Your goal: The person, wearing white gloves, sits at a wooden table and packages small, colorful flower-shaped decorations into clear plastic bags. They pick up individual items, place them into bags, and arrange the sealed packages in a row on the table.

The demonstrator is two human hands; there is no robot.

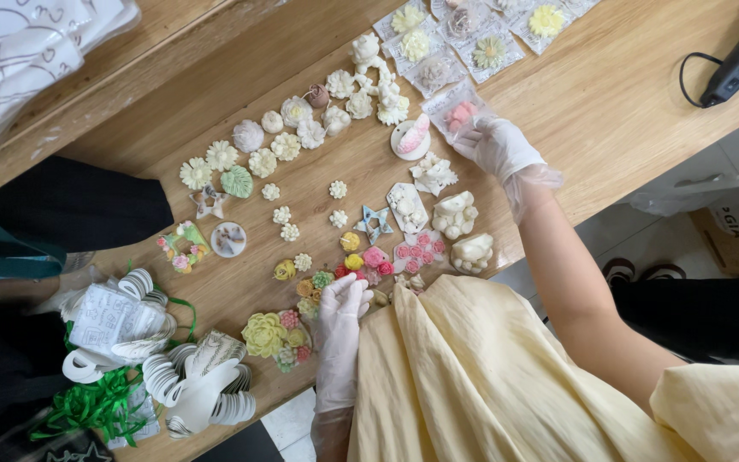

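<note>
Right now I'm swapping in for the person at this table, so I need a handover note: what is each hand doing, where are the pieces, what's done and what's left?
Left hand, gloved: resting on the small coloured flower pieces at the near table edge, gripping nothing that shows.
Right hand, gloved: fingertips on a clear bag holding a pink piece.
Done: several flower pieces already sit in clear bags at the far edge.
Left: most white flower pieces lie loose across the wooden table, unbagged. Paper tags and green ribbon lie at the left, untouched.

Moulded flowers (pixel 301 137) lie on the table (pixel 609 94), ribbons (pixel 87 406) left.
</note>
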